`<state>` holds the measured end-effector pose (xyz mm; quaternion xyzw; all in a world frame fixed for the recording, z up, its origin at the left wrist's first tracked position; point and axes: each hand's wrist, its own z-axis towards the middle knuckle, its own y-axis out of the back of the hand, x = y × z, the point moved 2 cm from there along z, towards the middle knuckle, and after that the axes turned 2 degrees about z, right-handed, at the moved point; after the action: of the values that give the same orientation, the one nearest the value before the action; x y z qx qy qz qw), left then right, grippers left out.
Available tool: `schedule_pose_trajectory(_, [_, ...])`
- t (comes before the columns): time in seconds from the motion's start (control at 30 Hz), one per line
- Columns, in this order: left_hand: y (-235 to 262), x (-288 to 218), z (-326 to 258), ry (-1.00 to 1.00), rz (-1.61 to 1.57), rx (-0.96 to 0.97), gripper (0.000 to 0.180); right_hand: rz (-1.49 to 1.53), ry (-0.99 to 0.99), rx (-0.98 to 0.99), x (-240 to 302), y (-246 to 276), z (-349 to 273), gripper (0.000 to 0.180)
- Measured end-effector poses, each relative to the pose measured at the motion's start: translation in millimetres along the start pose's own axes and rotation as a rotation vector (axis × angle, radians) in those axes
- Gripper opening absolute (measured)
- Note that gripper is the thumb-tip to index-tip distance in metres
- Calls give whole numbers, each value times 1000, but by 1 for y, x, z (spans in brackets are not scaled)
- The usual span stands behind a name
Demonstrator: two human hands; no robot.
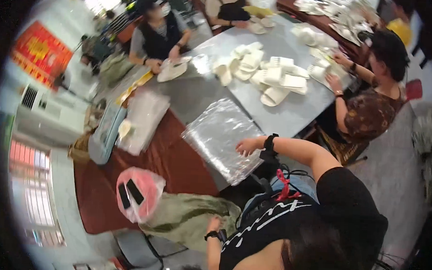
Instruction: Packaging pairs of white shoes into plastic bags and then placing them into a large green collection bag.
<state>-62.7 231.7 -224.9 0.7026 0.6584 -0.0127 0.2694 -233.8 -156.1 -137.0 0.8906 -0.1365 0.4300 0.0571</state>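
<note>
My right hand [248,145] hovers over or rests on the near right part of a stack of clear plastic bags [216,130]; its fingers are apart and grip nothing I can see. My left hand [215,223] is lower down, at the near right part of a green woven sack [187,216]. Its fingers look curled on the sack's cloth, though they show small. White slippers [272,79] lie in a loose heap on the grey metal tabletop [240,43], beyond the bags.
On the red-brown table [98,197] lie a pink round bundle [147,180] in plastic with two dark phones on it, more clear bags [146,112] and a blue-grey tray [107,134]. Co-workers around the table handle slippers. A grey chair [134,250] stands near left.
</note>
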Motion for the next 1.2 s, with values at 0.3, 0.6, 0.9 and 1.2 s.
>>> schedule_pose_trajectory(0.3, [-33, 17, 55, 163, 433, 93, 23, 306, -43, -527, -76, 122, -94, 28])
schedule_pose_trajectory(0.6, [7, 13, 40, 316, 210, -425, 26, 355, 379, -1602, -38, 238, -65, 23])
schedule_pose_trajectory(0.9, [-17, -104, -10, 425, -80, -933, 41, 472, 115, -1345, -32, 304, -3, 66])
schedule_pose_trajectory(1.2, [-30, -242, -10, -423, 284, -1025, 34, 510, 231, -1557, -22, 329, -49, 65])
